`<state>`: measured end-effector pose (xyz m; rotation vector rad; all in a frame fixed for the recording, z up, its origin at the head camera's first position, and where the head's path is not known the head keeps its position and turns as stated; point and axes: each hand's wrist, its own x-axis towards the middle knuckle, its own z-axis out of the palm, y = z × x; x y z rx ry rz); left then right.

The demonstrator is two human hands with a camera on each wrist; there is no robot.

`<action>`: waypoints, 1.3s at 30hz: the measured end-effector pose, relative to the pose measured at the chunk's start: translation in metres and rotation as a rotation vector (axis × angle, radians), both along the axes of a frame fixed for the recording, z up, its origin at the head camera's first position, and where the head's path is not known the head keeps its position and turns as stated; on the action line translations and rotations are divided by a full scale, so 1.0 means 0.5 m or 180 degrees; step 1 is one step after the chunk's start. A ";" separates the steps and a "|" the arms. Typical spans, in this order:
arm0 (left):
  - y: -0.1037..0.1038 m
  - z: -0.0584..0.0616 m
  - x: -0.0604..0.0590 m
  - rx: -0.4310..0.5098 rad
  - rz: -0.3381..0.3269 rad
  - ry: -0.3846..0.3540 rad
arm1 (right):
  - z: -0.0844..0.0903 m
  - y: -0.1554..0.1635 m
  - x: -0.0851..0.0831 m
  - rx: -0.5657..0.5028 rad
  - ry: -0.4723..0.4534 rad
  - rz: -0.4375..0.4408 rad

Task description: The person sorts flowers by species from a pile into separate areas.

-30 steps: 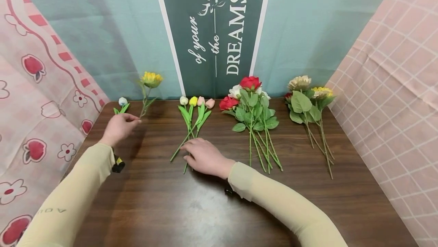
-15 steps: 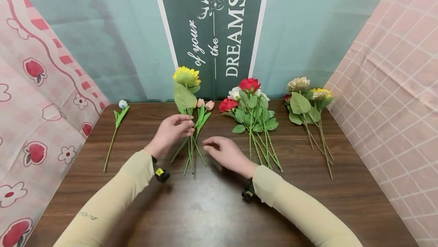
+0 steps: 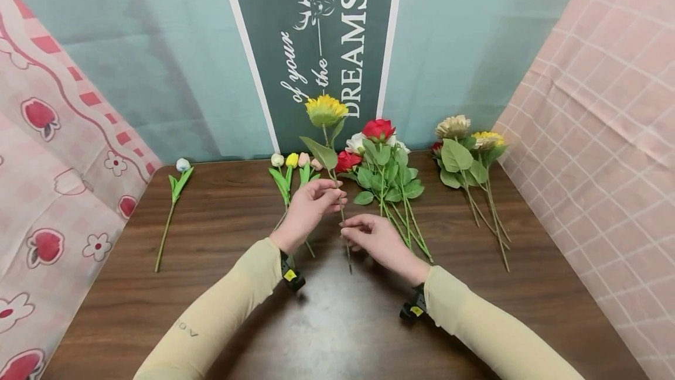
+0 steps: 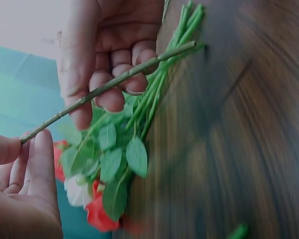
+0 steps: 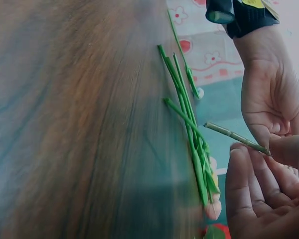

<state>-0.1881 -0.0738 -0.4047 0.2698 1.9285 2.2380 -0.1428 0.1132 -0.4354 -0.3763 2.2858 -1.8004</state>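
An artificial sunflower with a yellow head stands nearly upright above the table, between tulips and roses. My left hand pinches its stem below the leaves. Lower down, thumb and fingers of my right hand hold the same stem near its bottom end. In the left wrist view the brown-green stem crosses in front of the right hand's fingers. The right wrist view shows the stem's cut end sticking out past the right thumb. The left forearm and hand partly cover the tulips.
A bunch of red and white roses lies right of centre. Farther right are beige and yellow flowers. One blue-white tulip lies alone at the left. Fabric hangs behind and on both sides of the wooden table.
The left hand has carried the sunflower from the left side, past the tulips, to the middle. The right hand has moved right, and its fingers now hold the lower stem.
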 end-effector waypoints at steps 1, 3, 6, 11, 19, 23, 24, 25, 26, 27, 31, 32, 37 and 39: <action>0.008 0.000 0.001 0.0039 0.0008 -0.0006 | 0.001 0.006 0.000 -0.0008 -0.0014 -0.0054; 0.024 0.002 0.003 0.0055 0.0032 0.0003 | -0.003 0.020 -0.003 -0.0026 0.0020 -0.0117; 0.048 0.001 0.007 -0.0059 -0.0003 0.0100 | -0.002 0.045 0.000 0.0031 0.0134 -0.0226; 0.089 -0.006 0.022 -0.1169 -0.0394 0.0793 | -0.005 0.115 0.003 0.0163 0.0277 -0.0496; 0.163 -0.005 0.087 -0.3775 -0.1337 0.3279 | -0.013 0.303 0.012 0.0413 0.0333 -0.1154; 0.208 -0.015 0.114 -0.4324 -0.1631 0.3942 | -0.008 0.385 0.009 0.0437 0.0293 -0.1482; 0.219 -0.018 0.119 -0.4398 -0.1683 0.3989 | -0.007 0.402 0.005 0.0423 0.0250 -0.1550; 0.230 -0.021 0.123 -0.4465 -0.1727 0.4021 | -0.006 0.416 0.001 0.0414 0.0224 -0.1592; 0.239 -0.024 0.127 -0.4508 -0.1767 0.4027 | -0.006 0.428 -0.005 0.0421 0.0197 -0.1620; 0.248 -0.027 0.131 -0.4539 -0.1801 0.4033 | -0.007 0.439 -0.010 0.0413 0.0162 -0.1635; 0.270 -0.039 0.141 -0.4534 -0.1912 0.4076 | -0.021 0.465 -0.028 0.0433 0.0043 -0.1599; 0.271 -0.041 0.143 -0.4509 -0.1930 0.4096 | -0.026 0.468 -0.030 0.0439 0.0003 -0.1590; 0.269 -0.048 0.146 -0.4439 -0.1990 0.4063 | -0.053 0.479 -0.028 0.0451 -0.0081 -0.1600; 0.266 -0.050 0.146 -0.4436 -0.2008 0.4014 | -0.061 0.481 -0.025 0.0502 -0.0043 -0.1608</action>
